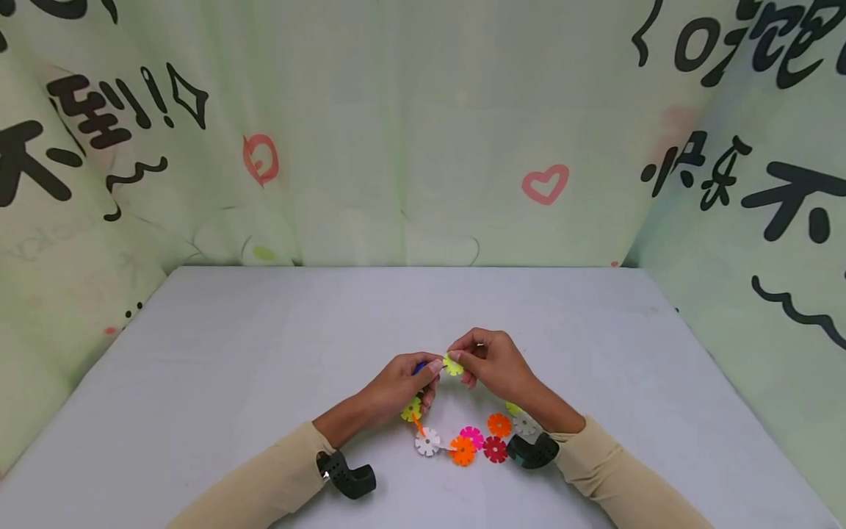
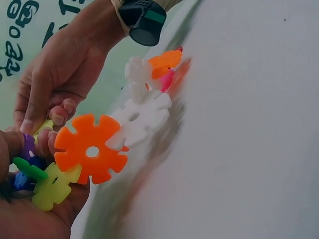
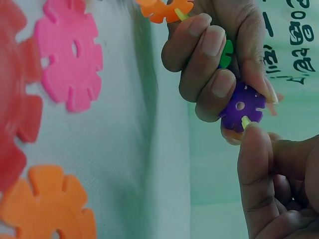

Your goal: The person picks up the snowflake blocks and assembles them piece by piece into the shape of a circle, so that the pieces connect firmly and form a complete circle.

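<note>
In the head view, the left hand [image 1: 405,383] and the right hand [image 1: 492,360] come near each other over the table [image 1: 277,330]. The right thumb and fingers are pinched together on a yellow-green disc [image 1: 453,366], which sits at their tips, on the side toward the left fingers. The left fingers are curled around one end of a chain of notched discs [image 1: 472,435]; a blue disc [image 1: 419,367] shows between thumb and forefinger. Just below these fingers is a yellow disc [image 1: 411,409], and farther below, a white disc [image 1: 427,443].

In the left wrist view, a purple disc [image 2: 28,144] is held at the left thumb, close beside the yellow-green disc in the right fingertips. A green disc [image 2: 30,169] is below the left thumb, and a big orange disc [image 2: 105,137] is just outside the left fingers.

In the right wrist view, the left thumb and fingers are clamped on the purple disc. A small edge of the yellow-green disc appears in front of it, right at the right thumb tip; whether the slots are joined, I cannot tell.
</note>
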Demonstrator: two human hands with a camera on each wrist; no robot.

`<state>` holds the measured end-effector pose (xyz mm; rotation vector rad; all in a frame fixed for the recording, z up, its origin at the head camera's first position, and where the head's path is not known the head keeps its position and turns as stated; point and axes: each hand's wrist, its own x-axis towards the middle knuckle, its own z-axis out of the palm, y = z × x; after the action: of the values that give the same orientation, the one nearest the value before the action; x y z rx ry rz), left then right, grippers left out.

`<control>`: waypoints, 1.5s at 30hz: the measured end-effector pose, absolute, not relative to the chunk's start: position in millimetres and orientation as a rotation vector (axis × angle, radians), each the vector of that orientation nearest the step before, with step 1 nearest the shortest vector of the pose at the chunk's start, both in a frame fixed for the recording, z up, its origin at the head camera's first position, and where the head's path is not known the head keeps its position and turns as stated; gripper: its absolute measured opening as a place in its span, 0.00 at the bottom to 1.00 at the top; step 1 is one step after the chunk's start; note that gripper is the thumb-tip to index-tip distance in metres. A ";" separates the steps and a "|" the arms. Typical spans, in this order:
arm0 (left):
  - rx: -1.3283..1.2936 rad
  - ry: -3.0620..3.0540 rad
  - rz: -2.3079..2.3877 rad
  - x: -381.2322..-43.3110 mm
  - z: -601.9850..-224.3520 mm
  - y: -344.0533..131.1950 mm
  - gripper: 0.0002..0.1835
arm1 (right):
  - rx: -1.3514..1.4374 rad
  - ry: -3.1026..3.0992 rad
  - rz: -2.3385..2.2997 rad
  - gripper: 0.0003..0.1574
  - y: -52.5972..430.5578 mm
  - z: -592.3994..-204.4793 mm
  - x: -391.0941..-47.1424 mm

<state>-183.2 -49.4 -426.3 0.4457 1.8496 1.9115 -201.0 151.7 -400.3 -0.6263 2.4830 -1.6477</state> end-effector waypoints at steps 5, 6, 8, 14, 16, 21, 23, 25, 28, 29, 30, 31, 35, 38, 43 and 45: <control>0.467 1.806 1.902 -184.4 -425.7 -53.0 0.21 | -0.631 2.418 -1.684 0.06 152.0 -399.2 -201.1; 0.473 1.801 1.900 -184.7 -424.6 -53.4 0.20 | -0.625 2.406 -1.693 0.06 152.4 -398.9 -200.8; 0.478 1.796 1.895 -185.1 -421.8 -53.9 0.20 | -0.615 2.390 -1.711 0.07 152.7 -398.7 -200.3; 0.459 1.797 1.884 -186.5 -420.2 -54.0 0.19 | -0.640 2.360 -1.747 0.07 150.6 -399.5 -200.1; 0.469 1.788 1.883 -186.5 -419.4 -53.9 0.18 | -0.632 2.348 -1.754 0.07 150.2 -398.8 -200.5; 0.505 1.754 1.893 -187.3 -415.8 -53.2 0.18 | -0.628 2.355 -1.758 0.07 150.2 -394.3 -200.0; 0.500 1.753 1.898 -187.1 -414.7 -53.5 0.18 | -0.626 2.360 -1.754 0.07 149.3 -392.4 -199.8; 0.484 1.760 1.902 -186.8 -414.5 -54.5 0.18 | -0.617 2.358 -1.755 0.08 147.9 -391.0 -200.3; 0.454 1.772 1.914 -186.5 -414.7 -55.9 0.19 | -0.588 2.360 -1.742 0.10 147.0 -388.2 -201.6; 0.446 1.775 1.915 -186.7 -415.0 -56.2 0.20 | -0.586 2.369 -1.728 0.10 147.4 -387.3 -202.4; 0.436 1.778 1.919 -186.8 -415.2 -56.4 0.20 | -0.587 2.383 -1.711 0.11 148.1 -386.5 -203.3; 0.425 1.783 1.923 -186.7 -415.6 -56.2 0.20 | -0.590 2.402 -1.687 0.11 149.3 -385.9 -203.8; 0.348 1.801 1.942 -187.1 -416.6 -55.7 0.21 | -0.612 2.454 -1.587 0.13 157.1 -385.0 -205.1; 0.269 1.828 1.951 -187.3 -417.6 -56.4 0.21 | -0.623 2.469 -1.514 0.16 164.9 -386.9 -204.6; 0.221 1.871 1.958 -187.7 -419.4 -56.5 0.21 | -0.651 2.516 -1.365 0.17 181.9 -391.4 -201.3; 0.199 1.866 1.977 -187.7 -419.2 -56.1 0.20 | -0.662 2.517 -1.312 0.16 189.1 -393.4 -200.0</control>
<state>-187.7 -56.1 -419.2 0.1986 1.8662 1.9774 -200.0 189.1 -393.4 -0.6624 2.5169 -1.3121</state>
